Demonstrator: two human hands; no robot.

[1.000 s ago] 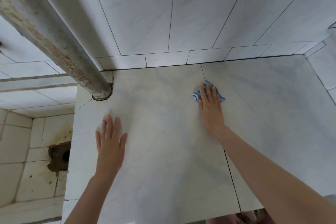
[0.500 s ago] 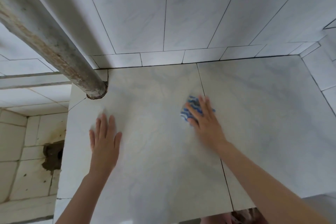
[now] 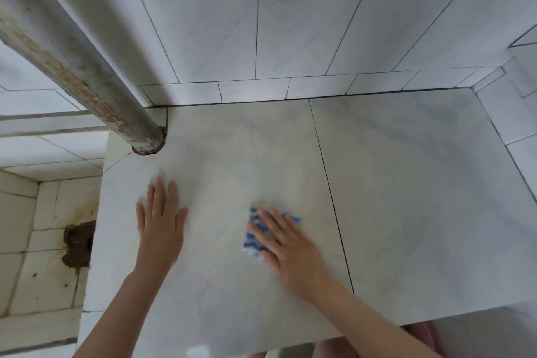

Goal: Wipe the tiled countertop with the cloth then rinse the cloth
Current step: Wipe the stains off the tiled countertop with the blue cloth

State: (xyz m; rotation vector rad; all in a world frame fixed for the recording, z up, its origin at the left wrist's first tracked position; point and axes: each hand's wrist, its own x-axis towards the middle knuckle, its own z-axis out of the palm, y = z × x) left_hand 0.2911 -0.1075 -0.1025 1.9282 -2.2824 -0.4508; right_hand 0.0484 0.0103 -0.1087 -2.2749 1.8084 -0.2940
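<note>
Blue and white on the cloth (image 3: 251,242), perhaps in wavy stripes; blurred. Pale grey marbling across the countertop (image 3: 406,183). Grey with rust-brown patches along the pipe (image 3: 72,67).

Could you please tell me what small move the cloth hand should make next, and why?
Probably slide the blue cloth rightward across the grout line: the right hand presses it flat on the left tile, the left hand rests beside it, and the right tile is bare.

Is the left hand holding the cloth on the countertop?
No, the blue cloth lies under the right hand's straight fingers, while the left hand rests flat on bare countertop.
</note>
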